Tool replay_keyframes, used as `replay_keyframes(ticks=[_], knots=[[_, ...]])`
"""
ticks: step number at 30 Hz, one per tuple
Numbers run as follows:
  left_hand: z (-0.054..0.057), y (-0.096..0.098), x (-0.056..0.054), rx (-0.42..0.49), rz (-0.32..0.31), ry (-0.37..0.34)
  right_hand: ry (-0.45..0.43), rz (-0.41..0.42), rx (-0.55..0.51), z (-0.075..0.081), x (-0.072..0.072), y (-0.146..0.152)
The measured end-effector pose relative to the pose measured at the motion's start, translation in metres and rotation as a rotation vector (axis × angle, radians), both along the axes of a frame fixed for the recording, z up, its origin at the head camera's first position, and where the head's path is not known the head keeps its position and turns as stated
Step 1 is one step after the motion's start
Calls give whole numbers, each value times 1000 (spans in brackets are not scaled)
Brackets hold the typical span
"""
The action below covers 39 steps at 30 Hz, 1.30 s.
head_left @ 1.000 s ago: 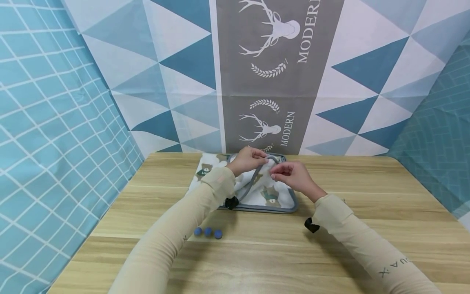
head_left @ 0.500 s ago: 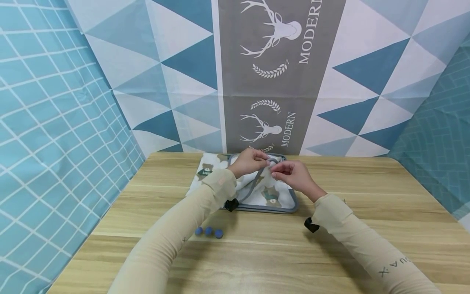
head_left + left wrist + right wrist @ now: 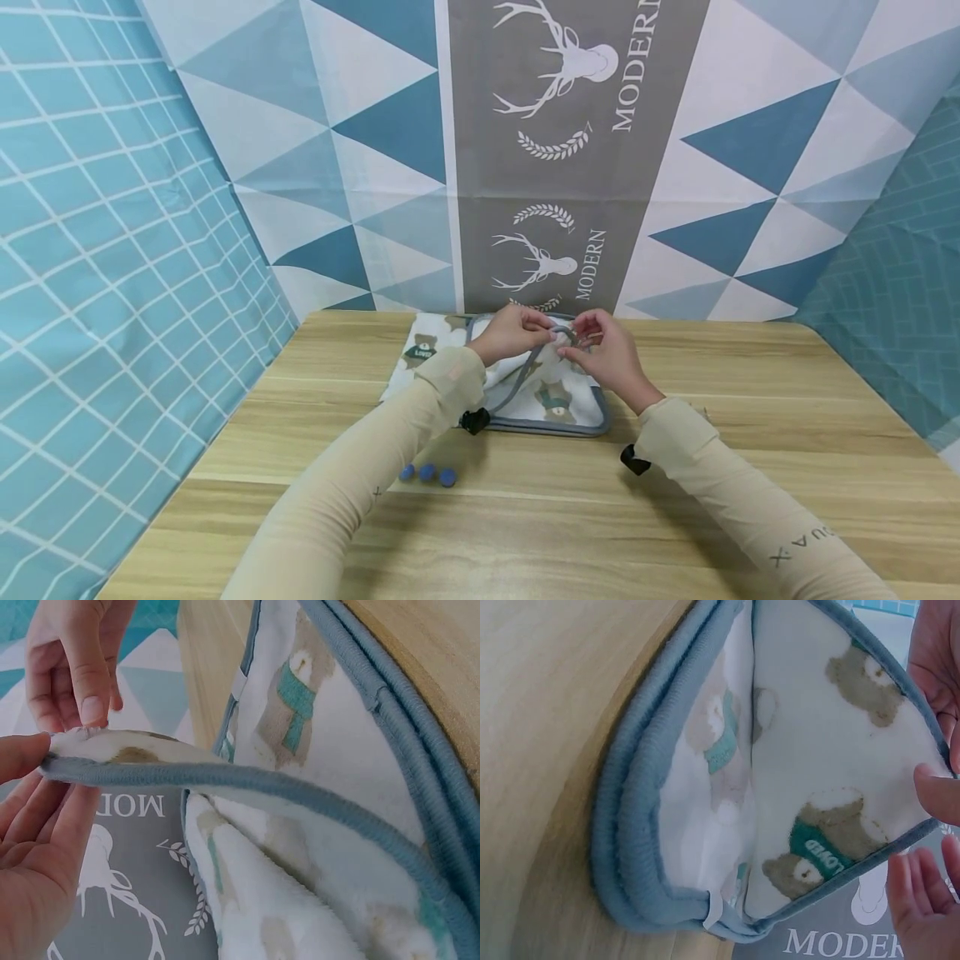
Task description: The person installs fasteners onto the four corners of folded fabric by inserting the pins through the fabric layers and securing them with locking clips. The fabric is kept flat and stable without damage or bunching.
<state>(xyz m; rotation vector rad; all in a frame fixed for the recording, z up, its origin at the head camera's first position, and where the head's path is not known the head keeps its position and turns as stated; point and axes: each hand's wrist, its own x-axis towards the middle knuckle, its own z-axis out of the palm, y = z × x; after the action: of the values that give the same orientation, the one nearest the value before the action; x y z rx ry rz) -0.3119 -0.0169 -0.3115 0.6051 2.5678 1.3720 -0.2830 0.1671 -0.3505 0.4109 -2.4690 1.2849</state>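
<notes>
A folded white fleece blanket (image 3: 555, 408) with a bear print and grey-blue trim lies at the table's far edge. Its upper layer is lifted at one corner. My left hand (image 3: 513, 333) pinches the trim near that corner; the left wrist view shows its thumb on top and fingers beneath the edge (image 3: 112, 772). Close beside it, my right hand (image 3: 611, 354) has thumb and fingers spread apart around the corner. In the right wrist view the thumb (image 3: 937, 793) overlaps the bear-printed side, with the other fingers (image 3: 922, 889) past the trim.
Three small blue balls (image 3: 427, 472) sit in a row on the wooden table (image 3: 570, 533), beside the left sleeve (image 3: 360, 475). A patterned backdrop (image 3: 540, 167) rises right behind the blanket. A blue grid-patterned sheet (image 3: 112, 275) hangs at the left.
My right hand has parted its thumb and fingers, and its fingers have lifted slightly at the corner. The left hand keeps its pinch, shifted barely to the right.
</notes>
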Motion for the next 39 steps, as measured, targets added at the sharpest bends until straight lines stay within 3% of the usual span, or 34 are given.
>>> replay_keyframes(ticks=[10, 16, 20, 25, 28, 30, 34, 36, 39], knots=[[-3, 2, 8, -16, -56, 24, 138, 89, 117, -8, -1, -1], [-3, 0, 16, -71, -157, 88, 149, 157, 127, -12, -1, -1], [0, -1, 26, -175, -228, 193, 144, 197, 156, -13, 1, 1], [2, -6, 43, -397, -336, 422, 128, 235, 192, -13, 2, 5], [2, -16, 58, -505, -381, 508, 102, 233, 215, -12, 2, 7], [1, -27, 69, -556, -413, 507, 92, 227, 227, -12, 2, 7], [-6, -56, 90, -680, -477, 391, 83, 218, 221, -11, 1, 8], [-11, -70, 99, -736, -477, 314, 80, 211, 219, -11, 1, 9], [-20, -88, 111, -790, -463, 259, 76, 203, 221, -10, 1, 10]])
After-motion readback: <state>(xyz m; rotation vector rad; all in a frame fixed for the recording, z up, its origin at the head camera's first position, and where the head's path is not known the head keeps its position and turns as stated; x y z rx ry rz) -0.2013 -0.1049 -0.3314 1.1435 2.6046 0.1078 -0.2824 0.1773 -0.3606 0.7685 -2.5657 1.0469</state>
